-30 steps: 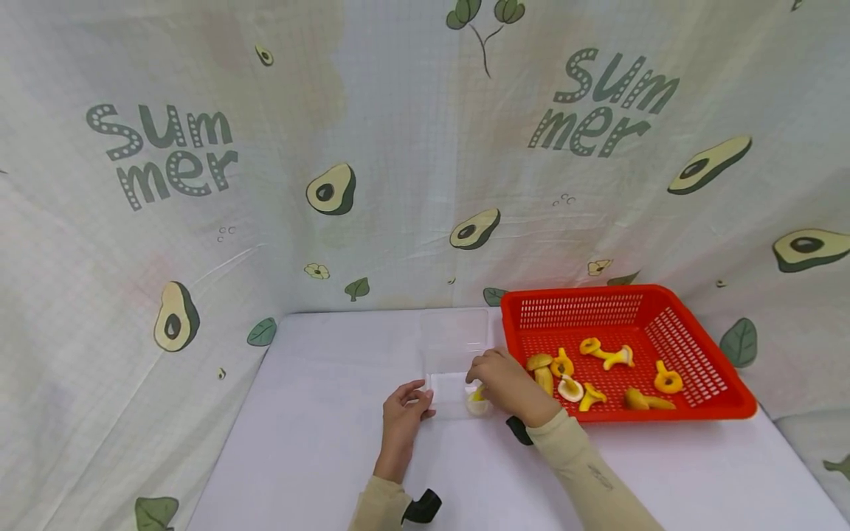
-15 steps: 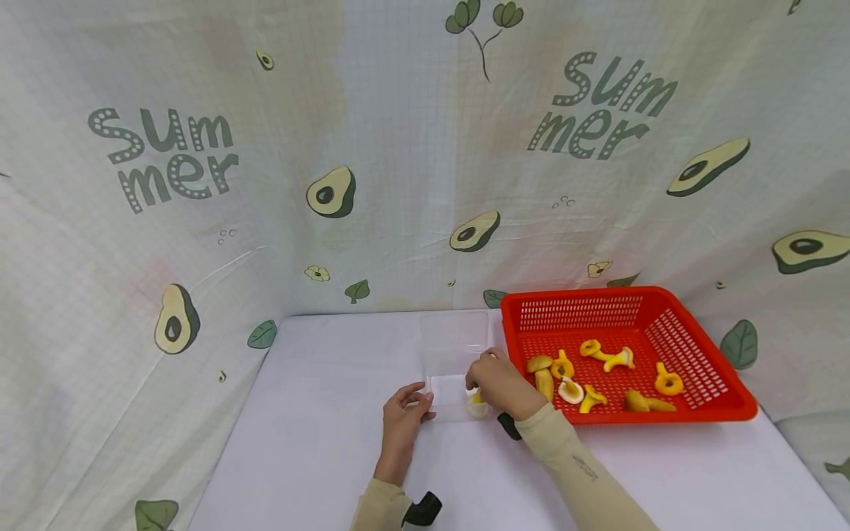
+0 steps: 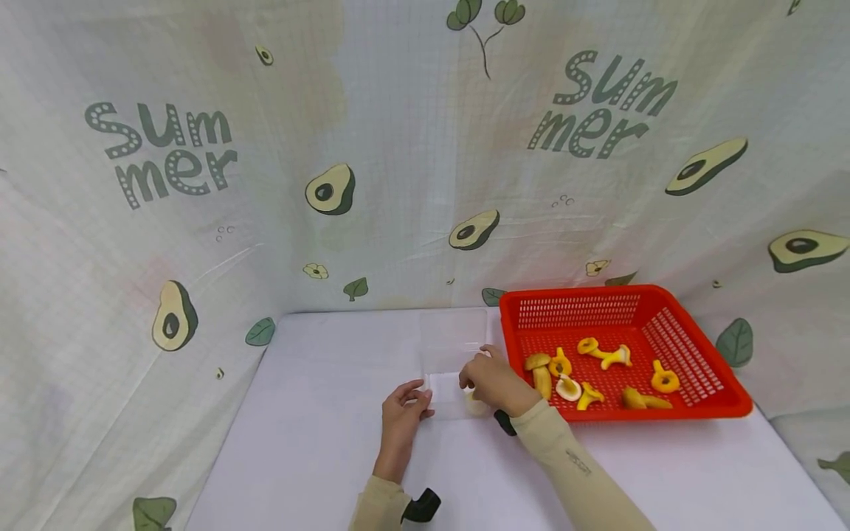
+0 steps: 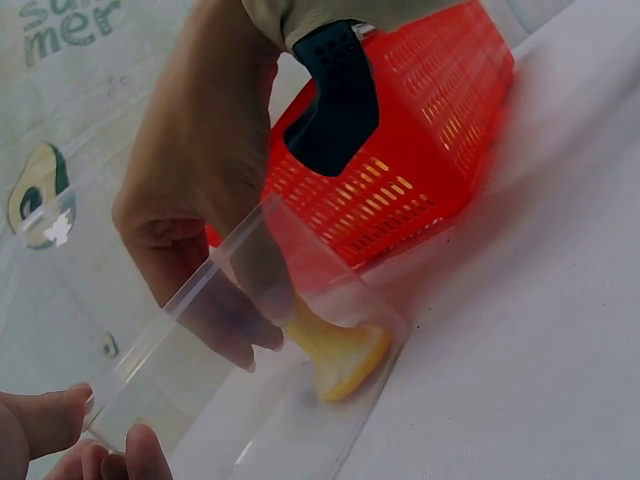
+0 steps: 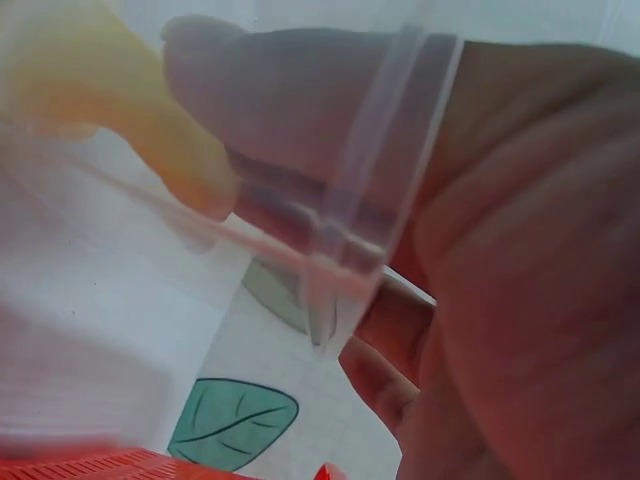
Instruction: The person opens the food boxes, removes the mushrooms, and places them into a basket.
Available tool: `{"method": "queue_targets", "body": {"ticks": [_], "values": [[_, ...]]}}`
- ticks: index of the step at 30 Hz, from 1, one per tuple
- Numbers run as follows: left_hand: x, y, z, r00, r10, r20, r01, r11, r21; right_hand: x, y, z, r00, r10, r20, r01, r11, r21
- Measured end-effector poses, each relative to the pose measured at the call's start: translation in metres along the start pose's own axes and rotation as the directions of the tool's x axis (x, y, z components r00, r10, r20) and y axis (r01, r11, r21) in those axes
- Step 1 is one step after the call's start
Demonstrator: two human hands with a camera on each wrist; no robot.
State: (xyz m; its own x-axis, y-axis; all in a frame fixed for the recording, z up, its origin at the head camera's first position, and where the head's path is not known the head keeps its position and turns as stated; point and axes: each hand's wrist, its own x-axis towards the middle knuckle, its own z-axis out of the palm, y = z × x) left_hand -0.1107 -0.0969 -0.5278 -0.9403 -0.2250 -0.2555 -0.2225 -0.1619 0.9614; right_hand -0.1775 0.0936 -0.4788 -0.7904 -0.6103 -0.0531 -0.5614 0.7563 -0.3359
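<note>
A clear plastic box with a raised, see-through lid stands on the white table. My left hand pinches the box's left wall between thumb and fingers. My right hand reaches down inside the box at its right side. Its fingers bend around the stem of a yellow trumpet-shaped mushroom, whose pale flared cap faces down near a corner of the box. In the right wrist view the thumb lies against the mushroom's stem, seen blurred through the plastic wall.
Just right of the box sits a red perforated basket. Several yellow and brown mushrooms lie in it, such as a brown-capped one and a ring-shaped one. A printed cloth hangs behind the table.
My right hand has shifted slightly left and lower over the mushroom inside the box. The left hand keeps its place on the box wall.
</note>
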Motion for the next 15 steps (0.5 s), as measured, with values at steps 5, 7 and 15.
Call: {"method": "queue_targets", "body": {"ticks": [5,7,15], "values": [[0.0011,0.0,-0.0001,1.0,0.006,-0.006,-0.006,1.0,0.014,0.0017,-0.0021,-0.0006,1.0,0.008,-0.02,-0.007,1.0,0.013],[0.0015,-0.0006,-0.0002,1.0,0.009,-0.005,-0.009,1.0,0.015,0.0014,-0.0031,-0.001,1.0,0.018,-0.017,-0.018,1.0,0.018],[0.0011,-0.0004,0.0002,1.0,-0.008,-0.006,0.008,1.0,0.0,0.0014,-0.0069,-0.0005,0.999,0.023,-0.042,-0.027,0.995,-0.091]]}}
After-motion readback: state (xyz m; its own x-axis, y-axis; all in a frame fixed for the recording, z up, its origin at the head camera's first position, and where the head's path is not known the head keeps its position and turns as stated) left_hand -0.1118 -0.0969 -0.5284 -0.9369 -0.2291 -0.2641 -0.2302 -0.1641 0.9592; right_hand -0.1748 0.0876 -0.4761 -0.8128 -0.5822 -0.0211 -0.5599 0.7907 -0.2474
